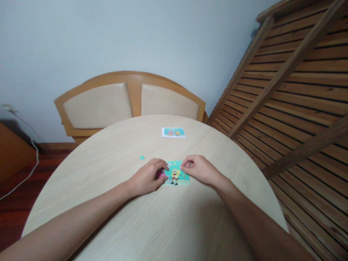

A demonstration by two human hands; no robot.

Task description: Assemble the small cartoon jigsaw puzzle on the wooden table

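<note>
A nearly rectangular jigsaw puzzle (176, 174), turquoise with a yellow cartoon sponge figure, lies flat on the round table between my hands. My left hand (152, 174) rests at its left edge, thumb and fingers apart and touching it, over a pink part of the picture. At the upper right corner, the thumb and index finger of my right hand (198, 168) are pinched together. Whether a piece is between those fingertips is hidden. A loose turquoise puzzle piece (142, 157) lies apart on the table, beyond my left hand.
A small picture card or booklet (174, 132) with similar cartoon figures lies farther back on the pale wooden table (116, 221). Behind the table stands a padded wooden headboard (136, 95). Wooden slats (293, 87) lean at the right. A white cable (35, 156) hangs at the left.
</note>
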